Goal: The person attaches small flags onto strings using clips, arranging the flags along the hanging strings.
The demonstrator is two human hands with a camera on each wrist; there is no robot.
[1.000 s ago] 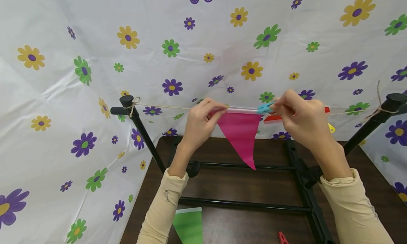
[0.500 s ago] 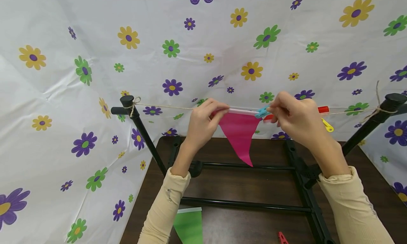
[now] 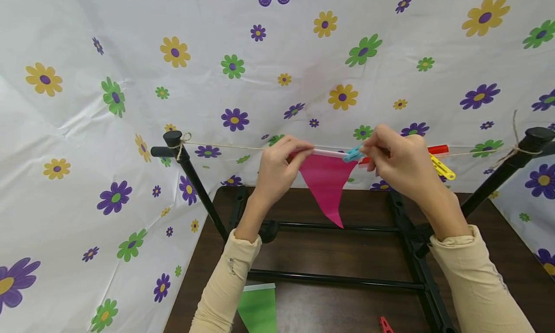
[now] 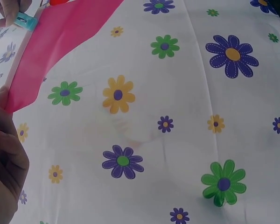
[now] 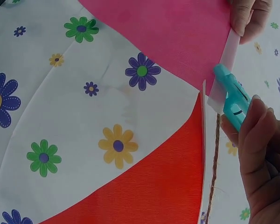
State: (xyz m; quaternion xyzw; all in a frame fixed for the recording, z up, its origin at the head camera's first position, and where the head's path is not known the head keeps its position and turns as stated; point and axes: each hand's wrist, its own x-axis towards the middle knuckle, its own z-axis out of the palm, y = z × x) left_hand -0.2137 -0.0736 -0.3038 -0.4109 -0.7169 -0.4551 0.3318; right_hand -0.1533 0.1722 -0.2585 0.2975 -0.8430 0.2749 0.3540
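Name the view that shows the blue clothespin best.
The right wrist view: the blue clothespin appears largest there. The head view shows it small; the left wrist view, small near the upper left corner.

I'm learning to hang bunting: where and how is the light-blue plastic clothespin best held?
Take the light-blue plastic clothespin by its handle ends, probably from the right: it tilts with its nose leftward over the white top strip of the pink triangular flag, so the handles face the right hand.

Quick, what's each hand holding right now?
Left hand: closed, pinching the pink flag by its top edge.
Right hand: closed, pinching the blue clip.
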